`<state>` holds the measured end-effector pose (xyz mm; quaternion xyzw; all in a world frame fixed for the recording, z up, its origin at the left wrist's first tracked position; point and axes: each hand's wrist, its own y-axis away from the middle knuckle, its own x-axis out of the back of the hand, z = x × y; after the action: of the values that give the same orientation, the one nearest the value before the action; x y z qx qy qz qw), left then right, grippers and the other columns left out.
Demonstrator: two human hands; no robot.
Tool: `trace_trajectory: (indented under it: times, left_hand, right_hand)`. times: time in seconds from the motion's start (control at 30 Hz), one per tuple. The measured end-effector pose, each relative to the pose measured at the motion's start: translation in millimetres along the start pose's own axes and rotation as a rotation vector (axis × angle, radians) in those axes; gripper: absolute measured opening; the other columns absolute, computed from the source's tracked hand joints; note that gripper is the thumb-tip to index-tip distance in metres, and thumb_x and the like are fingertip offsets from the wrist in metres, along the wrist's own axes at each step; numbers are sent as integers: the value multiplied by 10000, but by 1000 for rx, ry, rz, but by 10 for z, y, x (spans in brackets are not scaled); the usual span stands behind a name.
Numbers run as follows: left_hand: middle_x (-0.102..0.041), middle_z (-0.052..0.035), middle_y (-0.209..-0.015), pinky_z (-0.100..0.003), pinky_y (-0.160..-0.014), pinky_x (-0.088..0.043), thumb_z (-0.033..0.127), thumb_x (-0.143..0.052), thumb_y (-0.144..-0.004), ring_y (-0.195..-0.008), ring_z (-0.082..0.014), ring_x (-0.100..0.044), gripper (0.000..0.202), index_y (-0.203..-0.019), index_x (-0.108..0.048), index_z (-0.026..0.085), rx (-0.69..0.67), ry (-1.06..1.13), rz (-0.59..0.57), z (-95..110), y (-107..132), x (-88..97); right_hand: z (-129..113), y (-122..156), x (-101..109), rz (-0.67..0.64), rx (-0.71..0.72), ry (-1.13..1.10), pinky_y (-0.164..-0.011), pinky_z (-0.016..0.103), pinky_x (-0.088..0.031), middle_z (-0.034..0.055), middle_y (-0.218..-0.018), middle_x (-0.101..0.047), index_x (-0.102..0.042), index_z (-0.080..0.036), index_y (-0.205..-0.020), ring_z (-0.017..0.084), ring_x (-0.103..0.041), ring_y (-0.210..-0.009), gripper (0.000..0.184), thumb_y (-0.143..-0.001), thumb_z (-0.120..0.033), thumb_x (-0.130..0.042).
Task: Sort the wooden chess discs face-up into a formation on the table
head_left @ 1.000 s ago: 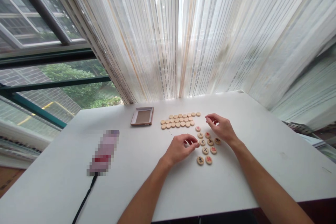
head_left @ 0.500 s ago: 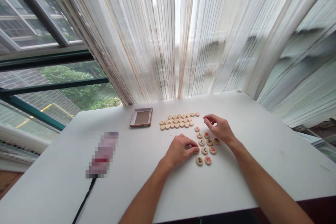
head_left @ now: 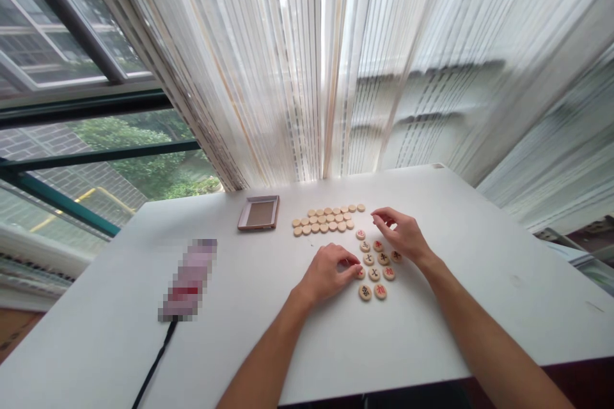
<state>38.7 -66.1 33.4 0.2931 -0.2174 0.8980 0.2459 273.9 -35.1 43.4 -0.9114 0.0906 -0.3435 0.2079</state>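
Note:
My left hand point(head_left: 330, 271) is closed with thumb and forefinger at a round wooden Chinese chess piece point(head_left: 361, 273) with a red mark, partly covered by the fingertips. To the right of it lie a loose group of face-up pieces, among them a black-marked piece point(head_left: 374, 273) and a red-marked piece point(head_left: 389, 272). My right hand point(head_left: 400, 233) hovers just beyond this group, its thumb and forefinger brought together. Whether anything is between those fingertips cannot be made out. Farther back, blank-side-up pieces point(head_left: 323, 228) stand in three rows, left of my right fingertips.
A shallow open box point(head_left: 243, 214) lies at the back left of the white table point(head_left: 432, 345). At the left is a blurred-out pinkish object point(head_left: 189, 278) with a black cord point(head_left: 156, 361). Sheer striped curtains point(head_left: 268, 77) hang behind the table's far edge.
My left fingertips have shifted slightly left, and more of the red-marked piece beside them shows. My right hand has hardly moved. The table's pieces look the same.

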Motion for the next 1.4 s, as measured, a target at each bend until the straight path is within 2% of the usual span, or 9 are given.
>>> trace_trajectory:
  times: [0.27,0.67,0.93,1.23,1.4]
  left_hand:
    - [-741,0,-888,-346,-886,-415,276,-696,-853,-869,-192,-613,75,-874,-768,278,-21,-34,-18,24,17,11]
    - [-737,-3,-901,-345,-873,-410,293,-711,-838,-893,-198,-610,72,-879,-769,282,-23,-66,-13,28,21,-3]
    - [-736,-5,-897,-349,-879,-409,302,-709,-841,-885,-197,-610,79,-890,-768,282,-27,-63,-22,38,26,9]
    - [-736,-11,-895,-356,-878,-415,293,-697,-848,-885,-204,-613,85,-899,-763,275,-25,-75,-20,58,27,16]
    - [-736,-21,-890,-359,-882,-422,284,-693,-848,-886,-210,-617,87,-894,-765,270,-24,-81,-21,64,25,14]
  right_hand:
    - [3,2,-7,-5,8,0,-695,303,-550,14,-809,-732,-687,-231,-948,175,-675,-706,143,-913,-310,-573]
    - [26,2,-24,-4,5,-11,-692,307,-555,14,-801,-736,-686,-230,-961,178,-678,-704,163,-914,-328,-564]
    - [29,-13,-8,9,11,29,-683,298,-559,17,-861,-742,-692,-229,-945,172,-678,-712,173,-915,-333,-556]
    - [109,-4,-4,-2,36,108,-713,347,-572,69,-1081,-697,-690,-257,-1084,246,-646,-987,247,-939,-349,-513]
    - [172,5,-22,-60,41,116,-843,390,-563,60,-1166,-668,-668,-283,-1146,254,-621,-1076,265,-946,-330,-501]
